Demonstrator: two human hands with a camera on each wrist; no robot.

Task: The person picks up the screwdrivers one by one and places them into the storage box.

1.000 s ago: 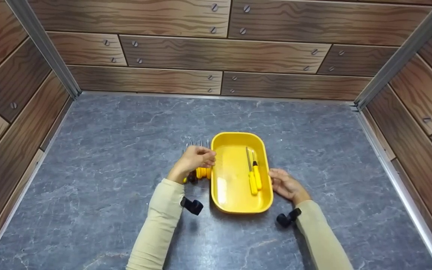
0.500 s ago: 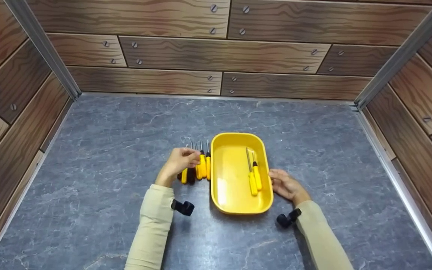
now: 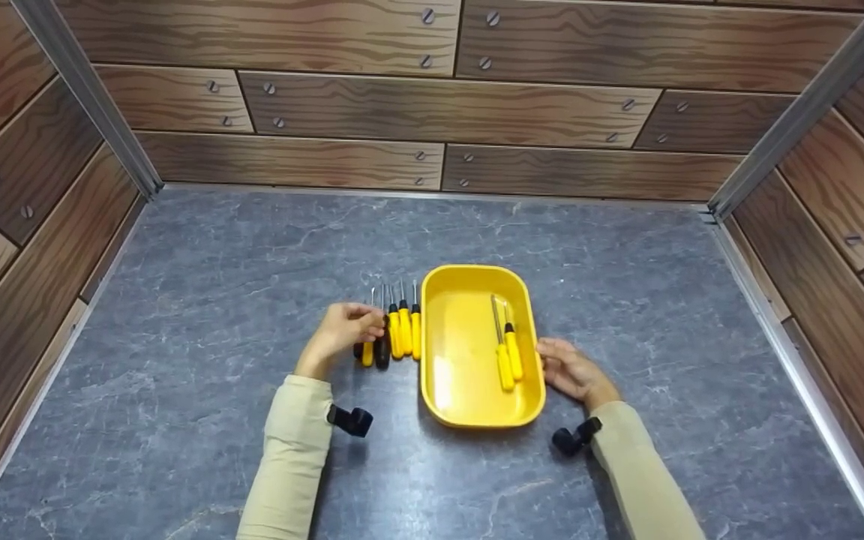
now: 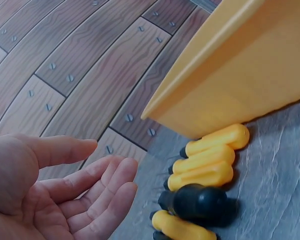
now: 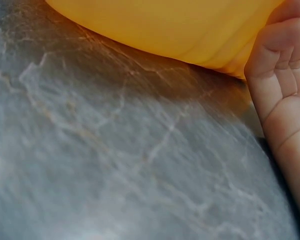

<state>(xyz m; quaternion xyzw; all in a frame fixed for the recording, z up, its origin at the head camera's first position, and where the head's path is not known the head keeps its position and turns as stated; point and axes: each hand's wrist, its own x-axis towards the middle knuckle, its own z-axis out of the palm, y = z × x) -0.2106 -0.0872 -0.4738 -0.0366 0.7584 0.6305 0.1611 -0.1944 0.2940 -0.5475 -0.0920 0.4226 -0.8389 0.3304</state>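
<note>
My left hand [image 3: 343, 330] hovers over the left part of a row of screwdrivers, its fingers relaxed and a gap showing between thumb and fingers in the left wrist view. The row has yellow-handled screwdrivers [image 4: 202, 175] and a black-handled screwdriver [image 4: 200, 202], lying side by side on the tabletop with shafts pointing away. Right of the row stands a yellow tray [image 3: 451, 409]. Inside it, along the right side, lie two yellow-handled screwdrivers [image 3: 505, 366]. At the tray's right wall rests my right hand [image 3: 573, 371], fingers against the outside; its fingertips are partly hidden.
A grey marbled tabletop [image 3: 252, 255] spreads around the tray. Wood-patterned panels [image 3: 342, 161] with metal edging enclose it at the back and both sides. Each sleeve carries a small black wrist camera [image 3: 353, 421].
My left hand has moved left from the tray's left rim, uncovering the yellow-handled screwdrivers beside the tray. The right hand has stayed at the tray's right wall.
</note>
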